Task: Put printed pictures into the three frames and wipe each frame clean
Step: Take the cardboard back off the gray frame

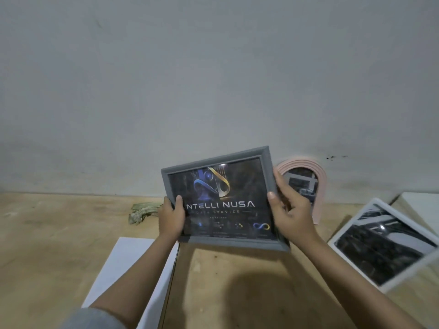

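Note:
A grey picture frame [215, 160] with a dark printed logo picture inside is held up above the wooden table, tilted, its front facing me. My left hand [171, 216] grips its left edge, thumb on the glass. My right hand [288, 213] grips its right edge, thumb on the front. Behind it a pink arched frame [319, 172] with a black-and-white picture leans on the wall. A white rectangular frame [380, 243] with a black-and-white picture lies flat at the right. A crumpled greenish cloth [142, 211] lies on the table left of the grey frame.
The wooden table [47, 233] runs up to a grey wall. A white sheet or board [128, 264] lies at the near left, under my left forearm. Another white board [420, 205] sits at the far right edge.

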{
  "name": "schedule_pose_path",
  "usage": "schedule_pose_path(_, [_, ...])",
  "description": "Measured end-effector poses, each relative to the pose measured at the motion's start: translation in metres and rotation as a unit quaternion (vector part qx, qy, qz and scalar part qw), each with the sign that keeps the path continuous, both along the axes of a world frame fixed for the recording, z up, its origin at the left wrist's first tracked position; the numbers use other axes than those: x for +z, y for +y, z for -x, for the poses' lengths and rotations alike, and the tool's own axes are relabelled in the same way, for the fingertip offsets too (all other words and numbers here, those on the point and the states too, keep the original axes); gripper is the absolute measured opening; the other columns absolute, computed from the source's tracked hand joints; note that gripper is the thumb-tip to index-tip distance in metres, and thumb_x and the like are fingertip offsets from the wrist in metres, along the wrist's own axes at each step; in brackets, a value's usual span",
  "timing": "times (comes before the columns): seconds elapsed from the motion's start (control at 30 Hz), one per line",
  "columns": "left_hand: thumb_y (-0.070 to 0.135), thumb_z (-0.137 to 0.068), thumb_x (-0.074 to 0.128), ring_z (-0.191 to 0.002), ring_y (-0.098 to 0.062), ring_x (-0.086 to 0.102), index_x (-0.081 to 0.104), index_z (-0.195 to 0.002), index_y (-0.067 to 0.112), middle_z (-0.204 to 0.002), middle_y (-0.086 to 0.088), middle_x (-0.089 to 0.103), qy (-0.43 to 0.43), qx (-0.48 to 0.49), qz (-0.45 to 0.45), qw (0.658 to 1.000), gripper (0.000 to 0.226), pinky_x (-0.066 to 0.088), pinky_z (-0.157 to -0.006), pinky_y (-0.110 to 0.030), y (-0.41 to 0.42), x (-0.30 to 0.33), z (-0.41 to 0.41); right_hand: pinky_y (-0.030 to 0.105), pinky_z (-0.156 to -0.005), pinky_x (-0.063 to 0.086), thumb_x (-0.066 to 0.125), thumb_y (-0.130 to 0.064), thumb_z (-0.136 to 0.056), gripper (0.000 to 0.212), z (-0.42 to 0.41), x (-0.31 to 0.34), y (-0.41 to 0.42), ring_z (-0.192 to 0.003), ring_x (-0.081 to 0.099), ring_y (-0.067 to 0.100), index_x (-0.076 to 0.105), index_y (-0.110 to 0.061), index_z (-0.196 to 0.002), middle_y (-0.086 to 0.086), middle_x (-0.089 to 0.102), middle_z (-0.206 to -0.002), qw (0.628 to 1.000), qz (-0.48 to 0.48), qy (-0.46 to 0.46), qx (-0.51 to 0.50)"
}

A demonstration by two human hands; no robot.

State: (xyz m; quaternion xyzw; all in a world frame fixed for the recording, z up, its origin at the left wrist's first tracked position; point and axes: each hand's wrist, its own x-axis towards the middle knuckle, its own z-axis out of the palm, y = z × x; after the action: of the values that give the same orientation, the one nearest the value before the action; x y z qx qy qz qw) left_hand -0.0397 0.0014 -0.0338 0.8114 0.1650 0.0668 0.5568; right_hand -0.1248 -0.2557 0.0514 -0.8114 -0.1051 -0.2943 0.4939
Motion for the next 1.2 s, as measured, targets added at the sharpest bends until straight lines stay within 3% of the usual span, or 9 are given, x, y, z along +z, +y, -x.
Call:
schedule_pose_path(0.27, [0.053, -0.096, 0.037, -0.106, -0.016, 0.053, 0.059, -0.116, 0.012, -0.117, 0.002, 0.058, 0.028, -0.072, 0.083, 0.994, 0.050, 0.038, -0.086, -0.031, -0.054, 0.041, 0.067, 0.012, -0.098, 0.041, 0.056, -0.015, -0.089, 0.049, 0.075, 0.018, 0.009, -0.118, 0.053, 0.000, 0.042, -0.019, -0.136, -0.008, 0.055, -0.131, 0.999, -0.035, -0.015, -0.019])
schedule_pose_path(0.4, [0.047, -0.097, 0.042, -0.068, 0.016, 0.056, 0.062, -0.082, 0.023, -0.071, 0.021, 0.062, -0.069, -0.131, 0.153, 0.977, 0.034, 0.041, -0.062, -0.003, -0.087, 0.103, 0.104, 0.027, -0.088, 0.052, 0.055, -0.026, -0.091, 0.043, 0.094, 0.000, 0.021, -0.110, 0.060, 0.005, 0.053, -0.012, -0.132, -0.002, 0.062, -0.126, 0.997, 0.003, -0.031, -0.066])
schedule_pose_path(0.53, [0.051, -0.080, 0.066, -0.065, -0.002, 0.049, 0.058, -0.082, 0.007, -0.072, 0.006, 0.050, -0.129, -0.171, 0.127, 0.968, 0.045, 0.040, -0.063, -0.014, -0.109, 0.136, 0.132, 0.025, -0.062, 0.052, 0.045, -0.027, -0.095, 0.038, 0.112, -0.015, 0.041, -0.078, 0.070, 0.018, 0.057, -0.008, -0.125, 0.006, 0.071, -0.108, 0.986, 0.099, -0.112, -0.080])
schedule_pose_path(0.63, [0.036, -0.085, 0.062, -0.079, -0.025, 0.057, 0.057, -0.095, -0.003, -0.082, -0.014, 0.057, -0.117, -0.095, 0.099, 0.984, 0.041, 0.046, -0.069, -0.034, -0.118, 0.140, 0.138, 0.027, -0.068, 0.052, 0.033, -0.029, -0.099, 0.035, 0.121, -0.026, 0.049, -0.084, 0.070, 0.022, 0.047, -0.015, -0.128, 0.004, 0.069, -0.113, 0.979, 0.132, -0.127, -0.084])
schedule_pose_path(0.7, [0.028, -0.093, 0.051, -0.105, -0.038, 0.059, 0.055, -0.116, -0.007, -0.111, -0.024, 0.062, -0.112, -0.027, 0.091, 0.989, 0.042, 0.050, -0.088, -0.045, -0.122, 0.137, 0.141, 0.032, -0.072, 0.056, 0.039, -0.022, -0.097, 0.034, 0.122, -0.032, 0.051, -0.093, 0.068, 0.019, 0.047, -0.016, -0.129, 0.003, 0.068, -0.116, 0.977, 0.154, -0.125, -0.072])
schedule_pose_path(0.8, [0.026, -0.097, 0.045, -0.061, -0.026, 0.053, 0.056, -0.085, -0.011, -0.064, -0.014, 0.053, -0.145, 0.020, 0.114, 0.983, 0.041, 0.043, -0.060, -0.037, -0.120, 0.132, 0.149, 0.029, -0.087, 0.053, 0.048, -0.021, -0.092, 0.037, 0.124, -0.037, 0.049, -0.116, 0.056, 0.010, 0.055, -0.011, -0.127, 0.002, 0.063, -0.125, 0.983, 0.142, -0.115, -0.004])
schedule_pose_path(0.87, [0.025, -0.098, 0.046, -0.051, -0.015, 0.032, 0.045, -0.059, 0.011, -0.054, 0.002, 0.035, -0.156, 0.031, 0.117, 0.980, 0.042, 0.029, -0.055, -0.029, -0.112, 0.128, 0.152, 0.027, -0.101, 0.044, 0.045, -0.033, -0.096, 0.041, 0.124, -0.043, 0.038, -0.128, 0.048, 0.009, 0.054, -0.012, -0.130, 0.001, 0.056, -0.134, 0.988, 0.128, -0.077, 0.027])
schedule_pose_path(1.03, [0.029, -0.098, 0.050, -0.064, -0.014, 0.049, 0.060, -0.070, 0.019, -0.070, 0.001, 0.055, -0.125, 0.016, 0.128, 0.984, 0.031, 0.037, -0.063, -0.027, -0.073, 0.109, 0.145, 0.032, -0.110, 0.032, 0.041, -0.041, -0.095, 0.051, 0.102, -0.076, -0.026, -0.136, 0.036, 0.013, 0.043, -0.016, -0.140, 0.000, 0.042, -0.146, 0.989, 0.045, 0.116, -0.082])
schedule_pose_path(1.2, [0.033, -0.098, 0.047, -0.051, -0.014, 0.028, 0.036, -0.056, 0.016, -0.054, 0.004, 0.031, -0.032, 0.007, 0.176, 0.984, 0.046, 0.022, -0.057, -0.029, -0.045, 0.087, 0.139, 0.045, -0.107, 0.034, 0.036, -0.031, -0.101, 0.044, 0.094, -0.090, -0.070, -0.134, 0.039, 0.024, 0.038, -0.017, -0.143, 0.001, 0.042, -0.146, 0.934, -0.072, 0.302, -0.176])
